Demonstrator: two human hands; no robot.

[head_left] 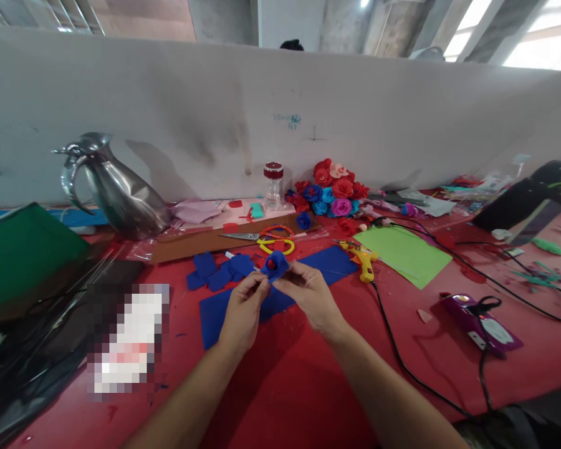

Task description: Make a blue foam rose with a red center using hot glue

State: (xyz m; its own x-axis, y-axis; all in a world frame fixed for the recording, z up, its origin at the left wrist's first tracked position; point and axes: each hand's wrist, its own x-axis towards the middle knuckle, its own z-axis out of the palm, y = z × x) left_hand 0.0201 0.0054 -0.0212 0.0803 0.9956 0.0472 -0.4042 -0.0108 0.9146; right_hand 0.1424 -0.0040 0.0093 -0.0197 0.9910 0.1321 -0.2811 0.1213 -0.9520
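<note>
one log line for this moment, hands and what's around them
left hand: pinching blue flower | right hand: pinching same flower | over: blue sheet | nearby: glue gun, scissors

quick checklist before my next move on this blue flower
1. Grip on the blue flower: ok. The left hand and right hand both pinch it above the blue sheet.
2. Cut blue pieces at hand: ok. They lie on the table just left of the flower.
3. Glue gun at hand: ok. It lies by the sheet's right end.
4. Glue gun hot: cannot tell.
5. Scissors apart from the hands: ok. They lie beyond the flower.
6. Black cable off the right forearm: ok. It runs beside the forearm without touching.
</note>
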